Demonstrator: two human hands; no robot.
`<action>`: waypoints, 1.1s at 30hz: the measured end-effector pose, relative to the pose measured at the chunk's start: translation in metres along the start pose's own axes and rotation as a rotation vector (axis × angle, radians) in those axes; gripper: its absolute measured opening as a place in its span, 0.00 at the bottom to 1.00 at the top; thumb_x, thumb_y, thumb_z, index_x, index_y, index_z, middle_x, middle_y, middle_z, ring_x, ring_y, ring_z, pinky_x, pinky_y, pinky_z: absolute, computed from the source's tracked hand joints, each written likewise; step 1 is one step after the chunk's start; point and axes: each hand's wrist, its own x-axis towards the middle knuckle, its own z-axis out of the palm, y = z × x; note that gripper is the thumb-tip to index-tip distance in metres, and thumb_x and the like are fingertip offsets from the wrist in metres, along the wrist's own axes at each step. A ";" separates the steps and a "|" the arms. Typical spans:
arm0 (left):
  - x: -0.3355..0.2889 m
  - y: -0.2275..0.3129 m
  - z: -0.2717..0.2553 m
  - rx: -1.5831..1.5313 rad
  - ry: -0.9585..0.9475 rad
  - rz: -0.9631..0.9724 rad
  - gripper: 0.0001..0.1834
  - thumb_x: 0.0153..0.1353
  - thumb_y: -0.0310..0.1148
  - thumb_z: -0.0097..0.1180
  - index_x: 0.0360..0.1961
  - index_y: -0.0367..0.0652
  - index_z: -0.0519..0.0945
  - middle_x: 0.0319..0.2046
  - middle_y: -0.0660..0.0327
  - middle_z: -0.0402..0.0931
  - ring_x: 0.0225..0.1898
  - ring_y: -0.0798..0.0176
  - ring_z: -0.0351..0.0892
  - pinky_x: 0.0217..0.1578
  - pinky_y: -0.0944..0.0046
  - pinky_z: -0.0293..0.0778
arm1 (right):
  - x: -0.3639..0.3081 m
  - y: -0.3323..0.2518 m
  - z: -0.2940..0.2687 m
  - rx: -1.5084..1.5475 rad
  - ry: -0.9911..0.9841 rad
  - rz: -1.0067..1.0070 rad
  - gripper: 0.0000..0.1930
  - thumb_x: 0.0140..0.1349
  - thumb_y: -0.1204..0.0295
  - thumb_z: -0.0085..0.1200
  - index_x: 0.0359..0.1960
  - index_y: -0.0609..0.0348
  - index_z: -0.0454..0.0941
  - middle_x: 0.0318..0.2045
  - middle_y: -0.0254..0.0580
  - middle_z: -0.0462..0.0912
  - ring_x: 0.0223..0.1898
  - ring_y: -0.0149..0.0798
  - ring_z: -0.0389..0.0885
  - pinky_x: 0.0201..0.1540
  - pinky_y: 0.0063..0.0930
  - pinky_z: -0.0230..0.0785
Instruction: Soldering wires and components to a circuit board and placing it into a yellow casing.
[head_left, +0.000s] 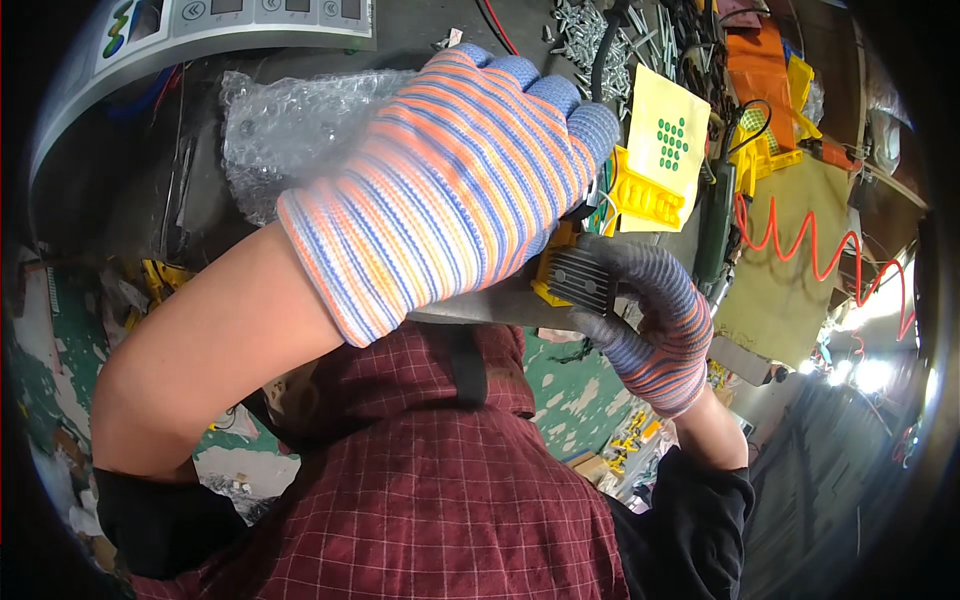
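My left hand (465, 175), in a blue and orange striped knit glove, reaches over the bench edge with its fingers curled downward. Its back hides most of what it grips; a dark part with a thin wire (604, 200) shows just past the fingertips. My right hand (668, 310), in a matching glove with grimy fingertips, pinches a black ribbed block (582, 280) between thumb and fingers. Yellow plastic (548, 284) shows next to that block. Touching or very near my left fingers is a yellow moulded tray (645, 198), with a pale yellow card with green dots (672, 140) leaning over it.
Bubble wrap (290, 125) lies on the dark bench left of my hand. Loose screws (590, 45) are heaped at the far side. A curved grey panel (230, 30) stands far left. A coiled red hose (815, 245) hangs at right, near yellow and orange parts (765, 90).
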 end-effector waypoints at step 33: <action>0.000 -0.004 -0.001 -0.128 -0.017 0.009 0.33 0.43 0.41 0.69 0.54 0.44 0.77 0.47 0.58 0.78 0.48 0.53 0.78 0.50 0.51 0.71 | 0.008 -0.011 -0.004 -0.414 -0.002 -0.205 0.28 0.43 0.71 0.76 0.47 0.60 0.78 0.41 0.45 0.82 0.43 0.51 0.79 0.47 0.42 0.72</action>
